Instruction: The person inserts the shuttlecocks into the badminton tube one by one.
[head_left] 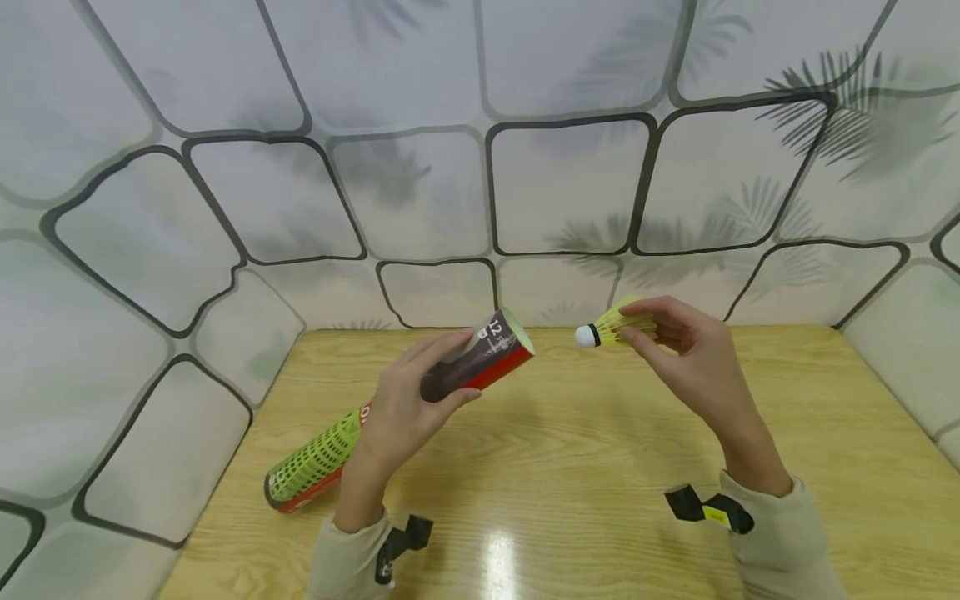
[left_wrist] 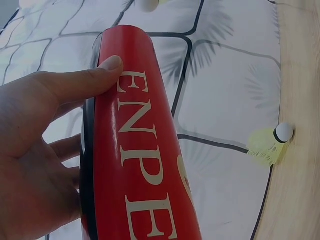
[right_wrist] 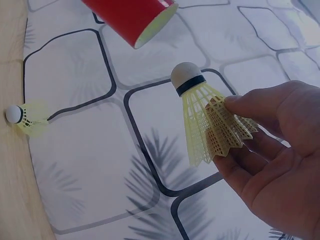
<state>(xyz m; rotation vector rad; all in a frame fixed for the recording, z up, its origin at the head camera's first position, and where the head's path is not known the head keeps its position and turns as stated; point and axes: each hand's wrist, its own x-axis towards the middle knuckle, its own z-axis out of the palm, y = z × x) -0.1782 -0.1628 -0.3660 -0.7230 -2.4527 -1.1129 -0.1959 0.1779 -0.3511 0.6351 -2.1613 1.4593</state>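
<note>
My left hand grips a long shuttlecock tube, its thumb and fingers around the upper part. The tube is tilted, with its uncapped upper end towards the right and a pale green inside rim showing. Its side is red and black with large white letters, and a green mesh pattern marks the lower part. My right hand pinches a yellow shuttlecock by its skirt, white cork pointing left towards the tube's mouth. A gap separates cork and tube. In the right wrist view a second shuttlecock lies by the wall.
A light wooden tabletop lies beneath both hands. Behind it and at the sides rises a pale wall with a dark stone outline pattern and leaf shadows. Black wrist cameras sit on the sleeves.
</note>
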